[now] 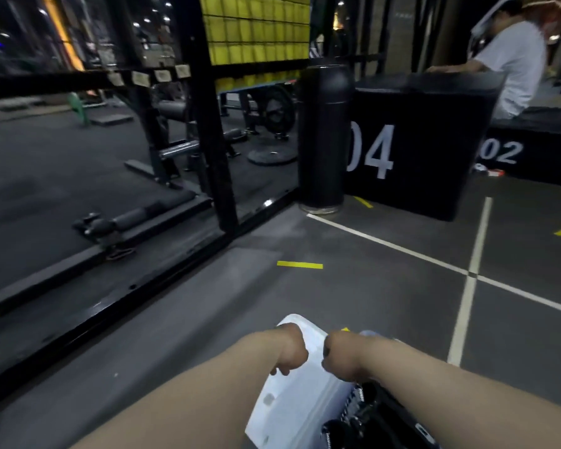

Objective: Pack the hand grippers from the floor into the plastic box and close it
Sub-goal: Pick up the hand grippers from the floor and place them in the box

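A white plastic lid (289,406) stands tilted over the plastic box at the bottom centre. My left hand (290,350) grips the lid's left upper part with curled fingers. My right hand (339,358) grips it just to the right, fingers curled over its edge. Under my right forearm, several black hand grippers (360,413) with metal springs lie inside the box. The box walls are mostly hidden by the lid and my arms.
A black metal rack frame (208,124) with bars and weights fills the left. A black cylinder (324,137) and black boxes marked 04 (415,150) and 02 stand ahead. A person in a white shirt (512,59) leans at the back right. Grey floor with white lines lies ahead.
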Action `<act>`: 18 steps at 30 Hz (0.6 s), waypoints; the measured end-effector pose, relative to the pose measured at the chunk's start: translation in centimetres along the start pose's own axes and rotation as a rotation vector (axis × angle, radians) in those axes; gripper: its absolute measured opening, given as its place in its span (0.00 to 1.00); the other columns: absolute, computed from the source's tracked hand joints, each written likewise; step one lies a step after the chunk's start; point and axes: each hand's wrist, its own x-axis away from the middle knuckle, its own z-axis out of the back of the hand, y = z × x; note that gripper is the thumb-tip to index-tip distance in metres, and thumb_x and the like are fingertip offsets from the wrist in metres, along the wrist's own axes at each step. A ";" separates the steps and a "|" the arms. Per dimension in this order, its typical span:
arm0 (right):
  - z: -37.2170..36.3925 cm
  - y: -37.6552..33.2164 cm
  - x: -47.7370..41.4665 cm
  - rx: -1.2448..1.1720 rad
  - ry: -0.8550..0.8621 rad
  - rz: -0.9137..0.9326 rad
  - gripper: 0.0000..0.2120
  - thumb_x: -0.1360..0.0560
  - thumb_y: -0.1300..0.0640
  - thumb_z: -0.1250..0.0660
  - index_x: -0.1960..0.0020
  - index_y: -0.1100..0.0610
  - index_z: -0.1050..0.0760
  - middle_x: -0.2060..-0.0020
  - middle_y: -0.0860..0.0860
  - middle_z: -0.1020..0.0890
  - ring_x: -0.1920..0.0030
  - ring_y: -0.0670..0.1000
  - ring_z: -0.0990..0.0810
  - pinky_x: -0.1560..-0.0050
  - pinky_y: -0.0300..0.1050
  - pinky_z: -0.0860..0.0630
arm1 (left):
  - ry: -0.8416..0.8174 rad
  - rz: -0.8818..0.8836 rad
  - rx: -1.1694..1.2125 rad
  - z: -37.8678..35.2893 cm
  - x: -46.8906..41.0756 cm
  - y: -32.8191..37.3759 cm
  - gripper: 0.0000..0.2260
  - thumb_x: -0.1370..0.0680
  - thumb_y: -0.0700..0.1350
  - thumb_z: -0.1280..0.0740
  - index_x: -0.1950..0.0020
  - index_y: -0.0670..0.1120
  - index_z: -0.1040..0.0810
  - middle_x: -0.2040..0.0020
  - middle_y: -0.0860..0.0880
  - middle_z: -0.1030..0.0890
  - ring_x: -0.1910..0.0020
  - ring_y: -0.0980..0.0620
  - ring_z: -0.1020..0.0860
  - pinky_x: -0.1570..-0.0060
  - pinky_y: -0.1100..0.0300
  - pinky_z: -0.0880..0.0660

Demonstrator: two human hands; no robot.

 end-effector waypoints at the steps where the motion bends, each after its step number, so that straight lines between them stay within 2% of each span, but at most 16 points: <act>1: 0.2 -1.0 -0.3 -0.028 0.005 0.018 0.12 0.22 0.55 0.41 0.42 0.58 0.25 0.57 0.53 0.27 0.54 0.54 0.30 0.53 0.42 0.32 | 0.012 0.026 0.001 0.2 0.3 -1.1 0.16 0.23 0.45 0.43 0.39 0.42 0.24 0.54 0.47 0.16 0.58 0.45 0.19 0.48 0.53 0.21; 4: 1.3 -4.5 0.2 -0.031 -0.009 0.093 0.01 0.22 0.56 0.38 0.52 0.52 0.29 0.60 0.51 0.26 0.54 0.54 0.28 0.52 0.41 0.31 | 0.033 0.086 -0.030 1.4 2.2 -4.5 0.15 0.27 0.44 0.41 0.44 0.41 0.23 0.54 0.44 0.15 0.63 0.45 0.19 0.57 0.55 0.20; 6: 1.6 -6.6 0.4 0.017 -0.030 0.159 0.05 0.22 0.55 0.37 0.57 0.52 0.31 0.58 0.52 0.25 0.55 0.54 0.27 0.53 0.40 0.30 | 0.093 0.118 -0.050 2.8 4.8 -6.3 0.10 0.26 0.42 0.39 0.48 0.42 0.22 0.57 0.43 0.17 0.66 0.44 0.23 0.61 0.57 0.24; 9: 1.9 -9.8 1.4 0.092 -0.058 0.250 0.04 0.23 0.54 0.35 0.54 0.52 0.30 0.55 0.53 0.23 0.57 0.54 0.25 0.54 0.41 0.28 | 0.150 0.134 -0.096 3.9 8.7 -8.6 0.10 0.23 0.38 0.40 0.48 0.38 0.19 0.52 0.40 0.17 0.67 0.45 0.25 0.61 0.56 0.26; 11: 2.2 -11.7 2.6 0.167 -0.064 0.299 0.04 0.23 0.54 0.36 0.53 0.53 0.29 0.56 0.52 0.23 0.60 0.55 0.25 0.56 0.42 0.27 | 0.120 0.173 -0.140 3.5 10.9 -10.4 0.14 0.23 0.38 0.41 0.46 0.36 0.19 0.49 0.38 0.16 0.68 0.45 0.24 0.60 0.54 0.24; 14: 2.0 -13.9 4.2 0.290 -0.100 0.353 0.09 0.24 0.57 0.41 0.62 0.57 0.29 0.64 0.55 0.23 0.72 0.53 0.28 0.64 0.42 0.30 | 0.034 0.240 -0.083 2.4 14.5 -13.1 0.15 0.23 0.43 0.40 0.42 0.39 0.19 0.47 0.41 0.16 0.57 0.43 0.18 0.52 0.50 0.19; 16: 1.6 -15.0 5.3 0.342 -0.090 0.384 0.10 0.26 0.56 0.43 0.63 0.58 0.29 0.65 0.55 0.23 0.73 0.54 0.29 0.65 0.42 0.31 | -0.055 0.254 -0.050 2.0 17.3 -14.2 0.17 0.22 0.47 0.40 0.37 0.42 0.22 0.44 0.43 0.17 0.50 0.44 0.17 0.46 0.48 0.19; 18: 1.4 -16.1 6.3 0.360 -0.100 0.428 0.10 0.27 0.54 0.42 0.58 0.58 0.25 0.64 0.54 0.21 0.69 0.55 0.25 0.62 0.43 0.29 | -0.122 0.224 -0.034 1.6 20.0 -15.3 0.17 0.21 0.48 0.41 0.37 0.43 0.23 0.44 0.44 0.17 0.48 0.45 0.17 0.47 0.48 0.19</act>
